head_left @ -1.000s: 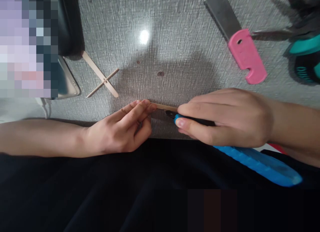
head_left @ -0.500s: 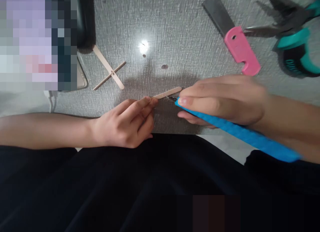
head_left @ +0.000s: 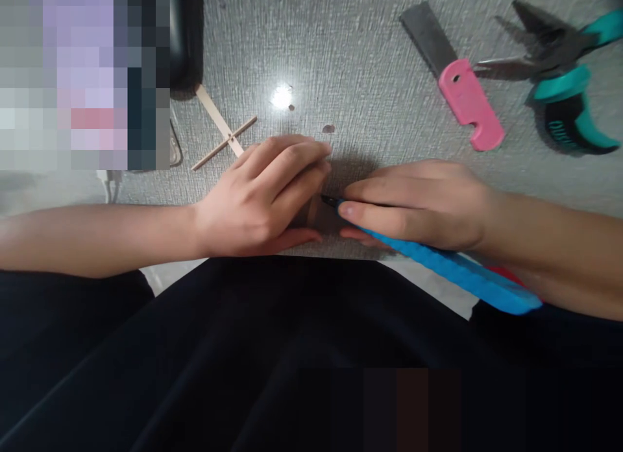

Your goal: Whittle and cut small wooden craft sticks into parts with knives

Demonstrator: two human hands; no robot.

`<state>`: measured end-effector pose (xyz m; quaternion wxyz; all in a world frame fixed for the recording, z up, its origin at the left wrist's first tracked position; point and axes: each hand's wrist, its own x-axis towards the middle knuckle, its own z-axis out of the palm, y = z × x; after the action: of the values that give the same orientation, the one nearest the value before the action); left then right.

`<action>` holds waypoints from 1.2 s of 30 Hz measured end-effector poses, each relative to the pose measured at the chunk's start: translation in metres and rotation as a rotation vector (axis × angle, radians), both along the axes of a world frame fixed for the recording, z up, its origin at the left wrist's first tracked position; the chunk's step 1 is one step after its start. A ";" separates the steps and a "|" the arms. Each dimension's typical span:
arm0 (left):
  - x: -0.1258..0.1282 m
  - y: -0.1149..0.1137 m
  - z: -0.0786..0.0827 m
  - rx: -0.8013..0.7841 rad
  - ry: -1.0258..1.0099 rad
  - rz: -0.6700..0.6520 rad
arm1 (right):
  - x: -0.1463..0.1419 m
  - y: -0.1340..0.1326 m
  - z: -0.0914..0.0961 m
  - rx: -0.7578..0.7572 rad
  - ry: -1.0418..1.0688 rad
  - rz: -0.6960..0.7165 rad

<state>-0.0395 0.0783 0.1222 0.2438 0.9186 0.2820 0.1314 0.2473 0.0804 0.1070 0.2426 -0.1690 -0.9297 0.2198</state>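
Observation:
My right hand (head_left: pixel 418 202) is closed around a blue cutter knife (head_left: pixel 448 273), its handle slanting down to the right below the wrist. The knife's dark tip points left, at my left hand. My left hand (head_left: pixel 263 192) is curled low over the table's near edge, fingers bent and thumb below. Between its index finger and thumb a short, shadowed part of a wooden craft stick (head_left: pixel 312 212) shows; the fingers hide the rest. The knife tip is close to the stick, but I cannot tell whether they touch.
Left of centre, a craft stick (head_left: pixel 214 111) lies crossed with a narrow stick (head_left: pixel 202 161). A pink-handled folding saw or blade (head_left: pixel 471 105) and teal-and-black pliers (head_left: pixel 559 82) lie at the right. A black object (head_left: pixel 185 43) and a white cable plug (head_left: pixel 109 178) are at the left.
My left hand has shifted up and right and turned over the craft stick, which pointed right from its fingertips before. My right hand with the knife has moved slightly left and down.

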 end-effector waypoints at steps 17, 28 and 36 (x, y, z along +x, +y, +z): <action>0.007 -0.001 0.002 0.078 0.062 0.028 | -0.004 0.006 0.005 -0.441 -0.095 -0.014; 0.001 0.003 -0.010 0.089 0.054 0.055 | 0.009 0.008 0.007 -0.082 0.090 -0.036; 0.003 0.006 0.000 0.038 -0.014 0.037 | -0.033 -0.012 0.064 0.169 0.018 -0.355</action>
<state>-0.0360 0.0848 0.1218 0.2259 0.9167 0.2947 0.1477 0.2142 0.0686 0.1708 0.2990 -0.3074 -0.8982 0.0961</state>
